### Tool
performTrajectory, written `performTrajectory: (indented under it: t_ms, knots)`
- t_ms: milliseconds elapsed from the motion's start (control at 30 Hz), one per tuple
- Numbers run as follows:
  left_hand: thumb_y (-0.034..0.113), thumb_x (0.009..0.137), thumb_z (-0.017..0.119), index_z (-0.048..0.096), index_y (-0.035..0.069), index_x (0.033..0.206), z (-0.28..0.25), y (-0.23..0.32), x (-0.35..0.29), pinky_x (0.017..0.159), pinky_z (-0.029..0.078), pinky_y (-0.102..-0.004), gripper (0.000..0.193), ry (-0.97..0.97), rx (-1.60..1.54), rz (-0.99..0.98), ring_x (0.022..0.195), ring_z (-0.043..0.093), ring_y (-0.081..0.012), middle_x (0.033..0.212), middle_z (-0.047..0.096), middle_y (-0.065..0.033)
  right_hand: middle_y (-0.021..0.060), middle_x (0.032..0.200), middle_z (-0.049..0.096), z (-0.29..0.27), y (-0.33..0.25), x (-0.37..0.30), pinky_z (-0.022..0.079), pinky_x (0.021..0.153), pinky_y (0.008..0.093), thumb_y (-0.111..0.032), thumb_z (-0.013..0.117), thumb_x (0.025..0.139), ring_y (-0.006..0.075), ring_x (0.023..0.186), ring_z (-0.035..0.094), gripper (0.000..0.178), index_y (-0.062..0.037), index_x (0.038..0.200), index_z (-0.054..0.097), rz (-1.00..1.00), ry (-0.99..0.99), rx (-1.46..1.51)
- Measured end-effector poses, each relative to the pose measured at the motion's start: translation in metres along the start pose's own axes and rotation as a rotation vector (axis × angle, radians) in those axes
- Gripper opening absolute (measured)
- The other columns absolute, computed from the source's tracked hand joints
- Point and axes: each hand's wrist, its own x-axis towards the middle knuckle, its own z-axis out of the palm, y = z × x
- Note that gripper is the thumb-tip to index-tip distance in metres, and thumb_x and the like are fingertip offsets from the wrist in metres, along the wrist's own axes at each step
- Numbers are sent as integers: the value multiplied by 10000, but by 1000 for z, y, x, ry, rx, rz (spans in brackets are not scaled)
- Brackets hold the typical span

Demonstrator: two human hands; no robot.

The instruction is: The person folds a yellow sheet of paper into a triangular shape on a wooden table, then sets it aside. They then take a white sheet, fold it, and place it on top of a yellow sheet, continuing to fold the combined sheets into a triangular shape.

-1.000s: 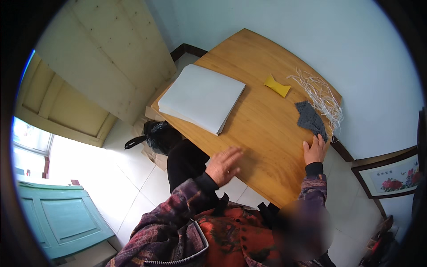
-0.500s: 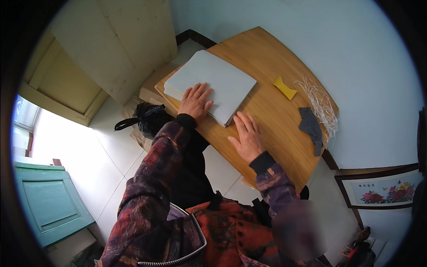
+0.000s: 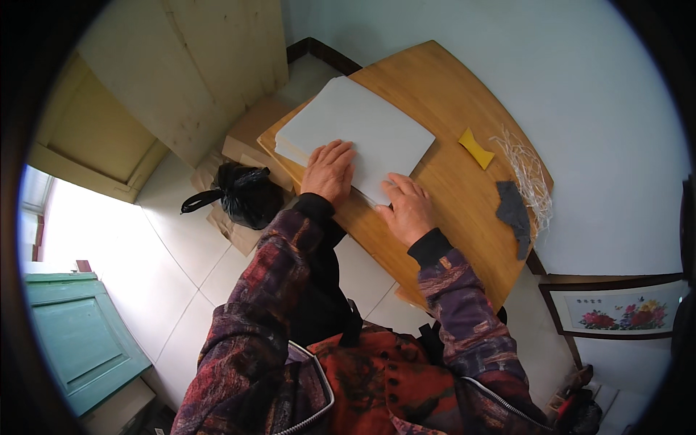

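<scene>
A stack of white paper sheets (image 3: 370, 119) lies on the wooden table. My left hand (image 3: 330, 172) rests flat over its near edge, fingers stretched out. At the stack's near right corner is my right hand (image 3: 409, 209); its fingers reach onto the top sheet, and the thumb points toward the near edge, apart from the fingers. That hand covers part of the corner. Right of the stack sits a small yellow piece with curved-in sides (image 3: 476, 148). Beyond it are a dark grey cloth-like scrap (image 3: 513, 212) and a tangle of white strands (image 3: 531, 177).
The wooden table (image 3: 464, 225) stands against a pale wall. Left of it, a tied black plastic bag (image 3: 250, 196) rests near brown cardboard (image 3: 250, 145) on the tiled floor. A teal cabinet door (image 3: 83, 337) is at lower left, a framed flower picture (image 3: 616, 308) at right.
My right hand has come from beside the stack onto its near right corner. The left hand stays on the near edge. The whole view has shifted slightly.
</scene>
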Motion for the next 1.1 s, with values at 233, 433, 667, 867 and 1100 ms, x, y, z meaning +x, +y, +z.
performTrajectory:
  t_ms: [233,433,667,867,1100]
  knots:
    - [106,885,583,624,67,1168,-2,2,-2,1103,333,-445,288,13,-21,-17,1294,481,-287,1296,594,-91,146,1324,567,-13,0,12,417,995,453,-185,685,844,323,1242,508,279,-46,1086,672,106,-112,170]
    - [97,893,573,623,64,1175,-3,4,-2,1112,322,-449,288,-8,-28,-35,1305,470,-292,1310,586,-96,147,1077,649,-14,9,23,473,893,423,-132,658,845,344,1044,568,87,-46,835,662,104,-40,398]
    - [166,947,532,615,62,1199,-5,5,-2,1134,285,-458,286,-60,-42,-69,1336,439,-292,1349,559,-104,138,985,662,-9,17,32,489,816,409,-129,683,792,338,904,598,96,-37,796,654,110,-9,505]
    - [249,967,526,615,67,1212,-5,4,-1,1153,261,-450,318,-89,-36,-81,1359,410,-271,1366,550,-89,160,982,673,-11,19,36,497,782,380,-135,656,775,326,877,628,113,-23,762,654,161,-51,530]
    - [354,960,538,614,68,1230,-7,2,-2,1140,266,-469,401,-83,-66,-48,1353,419,-310,1361,558,-113,144,1112,658,-12,23,40,459,890,331,-109,636,837,213,1000,608,147,27,781,642,273,-145,624]
